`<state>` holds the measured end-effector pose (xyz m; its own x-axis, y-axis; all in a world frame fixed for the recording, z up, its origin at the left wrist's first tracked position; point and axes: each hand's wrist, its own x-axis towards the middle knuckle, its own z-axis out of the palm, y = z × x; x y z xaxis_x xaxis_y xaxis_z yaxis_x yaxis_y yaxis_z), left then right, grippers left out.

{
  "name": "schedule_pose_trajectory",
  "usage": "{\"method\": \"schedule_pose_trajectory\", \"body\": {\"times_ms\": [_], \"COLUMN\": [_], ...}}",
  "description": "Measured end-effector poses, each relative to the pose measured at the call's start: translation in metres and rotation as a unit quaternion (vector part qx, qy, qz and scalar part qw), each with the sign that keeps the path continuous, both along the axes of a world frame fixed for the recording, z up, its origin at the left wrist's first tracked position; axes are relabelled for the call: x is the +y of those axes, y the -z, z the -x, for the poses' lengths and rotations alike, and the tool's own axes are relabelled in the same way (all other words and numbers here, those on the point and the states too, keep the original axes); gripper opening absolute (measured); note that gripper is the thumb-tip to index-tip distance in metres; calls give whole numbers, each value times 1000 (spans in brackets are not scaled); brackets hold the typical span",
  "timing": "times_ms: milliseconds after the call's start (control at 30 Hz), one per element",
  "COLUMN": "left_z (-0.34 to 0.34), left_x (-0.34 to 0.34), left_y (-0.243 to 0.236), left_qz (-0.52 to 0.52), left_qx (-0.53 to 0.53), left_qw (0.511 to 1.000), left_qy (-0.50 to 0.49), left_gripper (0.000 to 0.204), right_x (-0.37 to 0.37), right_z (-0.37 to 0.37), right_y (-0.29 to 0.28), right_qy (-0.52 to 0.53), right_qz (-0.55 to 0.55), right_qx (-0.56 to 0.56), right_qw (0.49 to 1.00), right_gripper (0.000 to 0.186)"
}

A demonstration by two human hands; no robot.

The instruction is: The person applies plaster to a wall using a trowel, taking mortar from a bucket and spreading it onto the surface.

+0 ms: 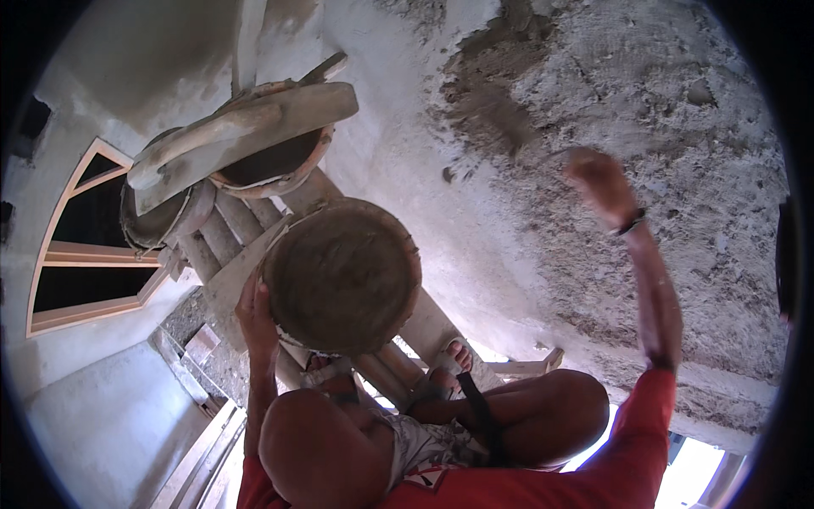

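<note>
My left hand (257,316) grips the left side of a round, shallow tub (412,246) filled with wet grey mortar (339,276). Its thumb lies along the rim, and the tub sits above planks in front of my knees. Out to the right, my right hand (600,185) is raised close to the rough wall (644,280), closed and blurred by motion. A thin smeared edge shows beside its fingers, too faint to name. Dark wet mortar (492,93) covers a patch of wall up and left of that hand. Beyond the tub, a long wooden plastering float (318,112) lies across two more containers.
Under the float stand a round bucket (292,182) and another mortar-stained container (195,212). Poles (222,237) and boards form the platform under my feet. A wooden window frame (93,254) is set in the left wall. Long boards (199,458) lie at lower left.
</note>
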<state>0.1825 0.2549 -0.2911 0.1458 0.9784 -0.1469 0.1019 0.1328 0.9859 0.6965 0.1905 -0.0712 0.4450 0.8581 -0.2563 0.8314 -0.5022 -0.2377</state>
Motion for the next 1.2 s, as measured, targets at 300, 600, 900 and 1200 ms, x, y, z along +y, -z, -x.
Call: {"method": "schedule_pose_trajectory", "body": {"times_ms": [300,600,900,1200], "left_z": [8,4,-10,-5], "left_x": [3,-8,-14,-14], "left_y": [4,-7,-19,-14], "left_qz": [27,-3,-4,-17], "left_qx": [-16,17,21,41], "left_qw": [998,999,999,997], "left_qy": [-61,-42,-49,-55], "left_gripper": [41,40,39,37], "right_x": [-24,15,23,-7], "right_z": [24,180,212,177], "right_y": [-49,42,129,166], "right_qy": [-136,-440,-424,-392], "right_qz": [-74,-52,58,-28], "right_qx": [0,-172,10,132], "right_qw": [988,880,904,910], "right_gripper": [34,23,26,36]}}
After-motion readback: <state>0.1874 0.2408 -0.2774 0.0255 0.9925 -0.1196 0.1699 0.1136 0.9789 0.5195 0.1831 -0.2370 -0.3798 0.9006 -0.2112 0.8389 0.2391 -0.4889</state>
